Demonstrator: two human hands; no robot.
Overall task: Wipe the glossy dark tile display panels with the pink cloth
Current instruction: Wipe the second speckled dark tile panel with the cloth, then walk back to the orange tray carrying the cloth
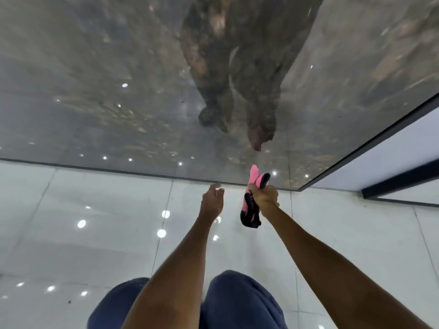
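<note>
Glossy dark tile panel [118, 74], upright and filling the upper part of the view, mottled grey-brown, mirroring ceiling lights and a dim standing figure near its middle. Bottom edge of the panel meeting the white floor tiles [83, 245] along a thin dark line; right edge bounded by a dark frame strip [370, 143], with a pale wall surface beyond it. Below the panel, shiny floor speckled with reflected lights. Nearest the camera and well below the panel's bottom edge, two knees in blue trousers [237, 302]. Both bare forearms stretched up from there toward the panel's base. Right hand [263, 195] just below the bottom edge, near the panel's right corner, fingers clenched around the pink cloth [255, 180]. Cloth bunched, pink with dark patches or trim, one end poking up over the panel's lower margin, the other hanging down below the fist; whether the upper end actually touches the glossy face is hard to say from this angle. Left hand [212, 200] just left of the cloth, also just under the bottom edge, fingers loose and slightly spread, grasping nothing.
</note>
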